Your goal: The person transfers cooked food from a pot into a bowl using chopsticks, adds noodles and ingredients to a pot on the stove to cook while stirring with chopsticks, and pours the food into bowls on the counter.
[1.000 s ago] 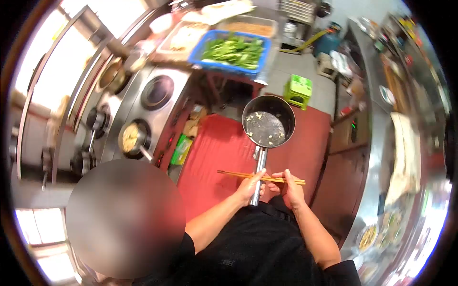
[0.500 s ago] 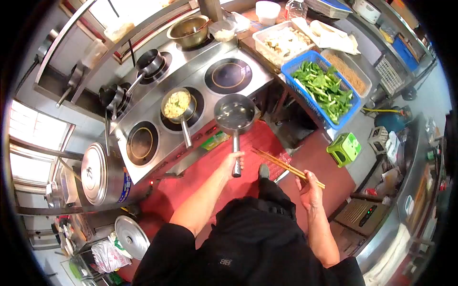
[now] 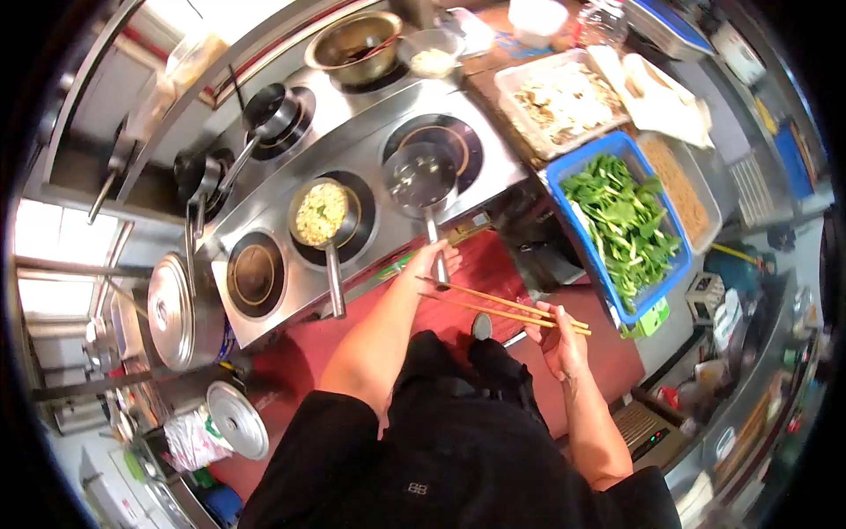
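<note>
My left hand [image 3: 435, 261] is closed round the long handle of a dark saucepan [image 3: 419, 181], which holds a little clear liquid. The pan overlaps the front of the right-hand hob ring [image 3: 465, 137]; whether it touches the glass cannot be made out. In my right hand [image 3: 564, 344] is a pair of long wooden chopsticks [image 3: 502, 308], their tips apart and pointing toward the saucepan handle. Left of the saucepan, a second pan [image 3: 322, 212] of yellow, crumbly food with green bits sits on the middle ring, its handle toward me.
A blue basket [image 3: 630, 309] of cut greens stands to the right, beside a tub of noodles [image 3: 679, 181] and a tray of sliced pale food [image 3: 564, 97]. Behind the rings are a metal bowl [image 3: 352, 48] and dark pots [image 3: 269, 110]. A lidded stockpot [image 3: 172, 309] stands left.
The saucepan has moved forward and slightly left, from the stove's front edge over the right-hand ring. The chopsticks have swung left, and their tips have spread.
</note>
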A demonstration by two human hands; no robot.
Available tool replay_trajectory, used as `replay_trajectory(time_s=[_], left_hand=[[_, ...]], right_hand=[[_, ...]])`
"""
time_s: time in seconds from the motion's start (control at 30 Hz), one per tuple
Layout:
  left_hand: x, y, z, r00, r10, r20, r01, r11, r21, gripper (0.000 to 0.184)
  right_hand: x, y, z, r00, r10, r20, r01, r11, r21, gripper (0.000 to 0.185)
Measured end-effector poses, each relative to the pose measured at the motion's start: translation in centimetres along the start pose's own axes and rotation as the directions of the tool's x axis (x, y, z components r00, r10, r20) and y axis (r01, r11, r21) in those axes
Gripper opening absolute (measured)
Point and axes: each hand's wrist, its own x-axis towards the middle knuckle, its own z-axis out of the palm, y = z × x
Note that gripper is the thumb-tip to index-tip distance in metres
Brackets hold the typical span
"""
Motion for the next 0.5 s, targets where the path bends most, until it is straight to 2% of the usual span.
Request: replay_trajectory(time_s=[0.07, 0.1, 0.13, 0.2, 0.27, 0.33, 0.4, 0.47, 0.5], left_hand=[[0.3, 1.6, -0.7, 0.978, 0.208, 0.004, -0.207, 0.968, 0.14, 0.044], [0.2, 1.8, -0.3, 0.939, 0.302, -0.165, -0.285, 0.952, 0.114, 0.06], [1.3, 2.6, -2.1, 0.88, 0.45, -0.148, -0.393, 0.868, 0.303, 0.067], [-2.3, 3.5, -3.5, 0.771, 0.618, -0.157, -0.461, 0.71, 0.532, 0.064], [-5.1, 4.2, -8.0, 0.547, 0.837, -0.012, -0.655, 0.436, 0.617, 0.059], [-10.3, 5.9, -11.6, 0.41, 0.911, 0.037, -0.43, 0.157, 0.889, 0.055], [-14.0, 5.9, -14.7, 0.378, 0.923, -0.079, -0.218, 0.171, 0.961, 0.057], [-15.1, 4.5, -17.7, 0.409, 0.902, -0.136, -0.221, 0.242, 0.945, 0.053], [-15.5, 4.1, -18.7, 0.445, 0.877, -0.18, -0.216, 0.3, 0.929, 0.05]], right_hand=[[2.4, 0.0, 2.0, 0.999, 0.04, 0.035, -0.038, 0.998, -0.057, 0.041], [3.6, 0.3, 3.1, 0.998, 0.02, 0.058, -0.014, 0.995, -0.097, 0.039], [4.9, 0.6, 4.1, 0.997, -0.003, 0.082, 0.014, 0.991, -0.134, 0.038], [7.3, 1.2, 6.9, 0.992, 0.008, 0.129, 0.012, 0.989, -0.146, 0.033], [9.7, 1.7, 10.3, 0.971, -0.019, 0.237, 0.074, 0.971, -0.227, 0.029], [11.5, 2.3, 14.9, 0.98, -0.032, 0.198, 0.081, 0.966, -0.245, 0.027], [13.8, 3.5, 18.9, 0.946, -0.127, 0.297, 0.233, 0.905, -0.356, 0.026], [16.4, 5.4, 22.4, 0.97, -0.118, 0.212, 0.21, 0.846, -0.49, 0.027], [17.6, 6.2, 24.4, 0.959, -0.124, 0.255, 0.245, 0.817, -0.523, 0.028]])
